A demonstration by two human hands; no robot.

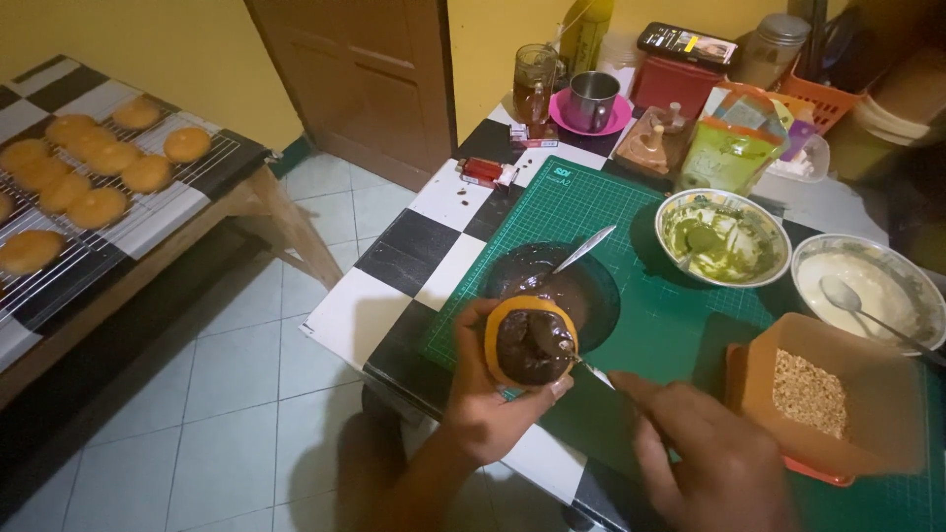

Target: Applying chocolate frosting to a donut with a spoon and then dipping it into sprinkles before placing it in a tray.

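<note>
Spreading chocolate on doughnut [530, 345] near table edge [394, 379]

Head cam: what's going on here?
A person's left hand holds a round doughnut topped with dark chocolate glaze, over the edge of a green cutting mat. The right hand holds a spoon with its tip on the glaze. Behind sits a dark bowl of chocolate, then a green-glaze bowl, a white-glaze bowl and an orange tub of chopped nuts. Plain doughnuts lie on a wire rack at left.
</note>
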